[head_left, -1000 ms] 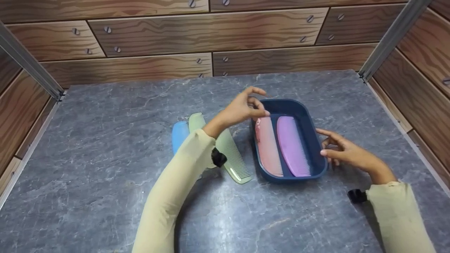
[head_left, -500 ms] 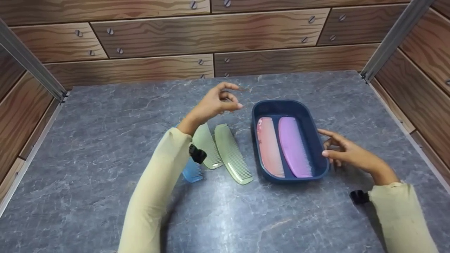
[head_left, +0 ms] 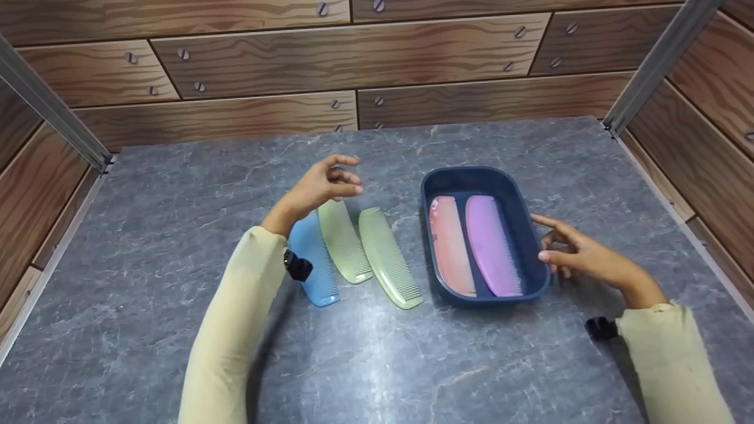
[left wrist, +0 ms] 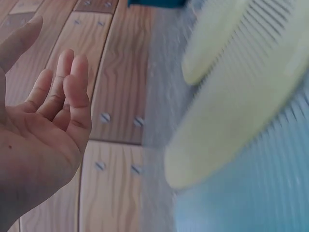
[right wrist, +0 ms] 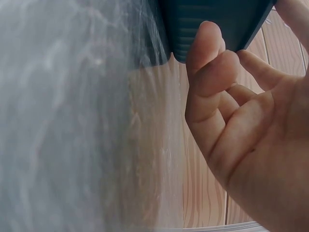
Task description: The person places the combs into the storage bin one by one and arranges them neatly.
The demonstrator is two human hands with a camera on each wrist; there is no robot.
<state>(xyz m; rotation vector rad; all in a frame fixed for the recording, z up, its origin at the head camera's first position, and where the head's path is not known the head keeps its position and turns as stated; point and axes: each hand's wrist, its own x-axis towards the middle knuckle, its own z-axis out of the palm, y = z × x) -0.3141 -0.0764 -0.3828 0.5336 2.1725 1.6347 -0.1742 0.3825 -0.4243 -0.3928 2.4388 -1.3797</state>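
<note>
My left hand [head_left: 321, 187] is raised over the upper ends of the combs, its fingers loosely bent and nothing in them. Below it lie a blue comb [head_left: 321, 277] and a pale green comb [head_left: 343, 244], side by side. A second green comb [head_left: 389, 259] lies to their right. In the dark blue plastic tray [head_left: 480, 301] are a pink comb [head_left: 452, 250] and a purple comb [head_left: 490, 247]. My right hand [head_left: 580, 256] holds the tray's right side, thumb at the rim and fingers against the outer wall [right wrist: 217, 17].
The grey marbled tabletop [head_left: 177, 265] extends around the combs and tray. A wood-patterned back wall [head_left: 347, 56] and a side wall [head_left: 701, 123] enclose it, with metal posts [head_left: 654, 70] at the corners.
My left hand has moved left from the tray's edge to above the blue and pale green combs, uncovering them. The right hand and both combs in the tray stay in place.
</note>
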